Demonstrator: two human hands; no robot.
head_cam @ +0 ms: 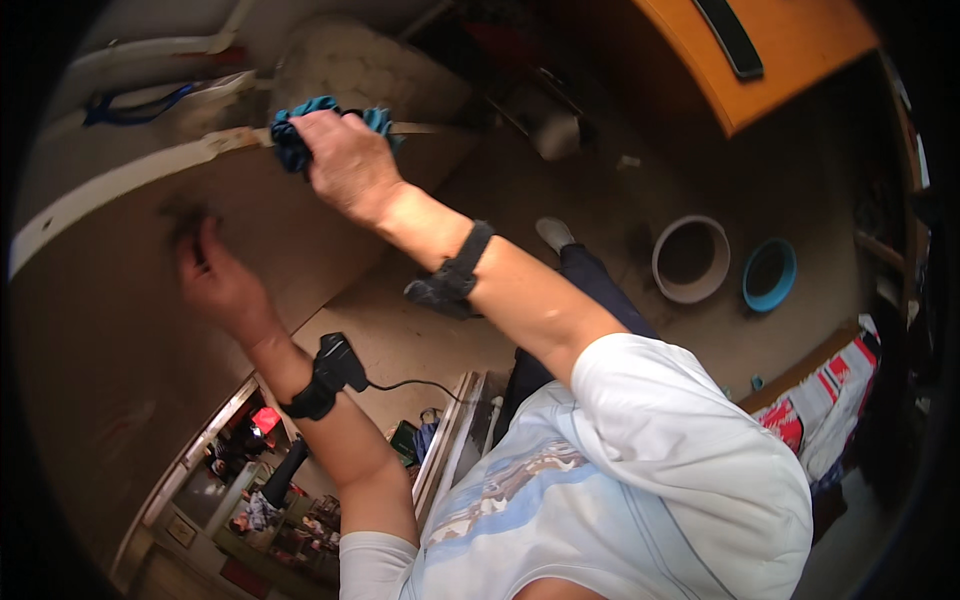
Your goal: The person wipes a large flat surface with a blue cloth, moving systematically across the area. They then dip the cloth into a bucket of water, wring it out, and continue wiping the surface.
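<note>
In my right hand (352,161) is a bunched blue cloth (289,142), held against the pale upper edge (217,146) of a large brown panel. The cloth sticks out on both sides of my fingers. My left hand (225,289) is raised in front of the brown panel (300,217), lower and farther left than the right one. Motion blurs its fingers. A dark smear shows at their tips, and I cannot tell whether that is a held thing or a shadow. Black straps circle both forearms; the left one carries a small black device (339,364) with a cable.
A blue strap-like item (139,106) hangs at upper left. On the floor stand a pale basin (726,259) and a blue basin (793,274). A dark phone-like object (731,41) lies on an orange wooden tabletop (802,67). At lower left, another person (262,510) appears small among furniture.
</note>
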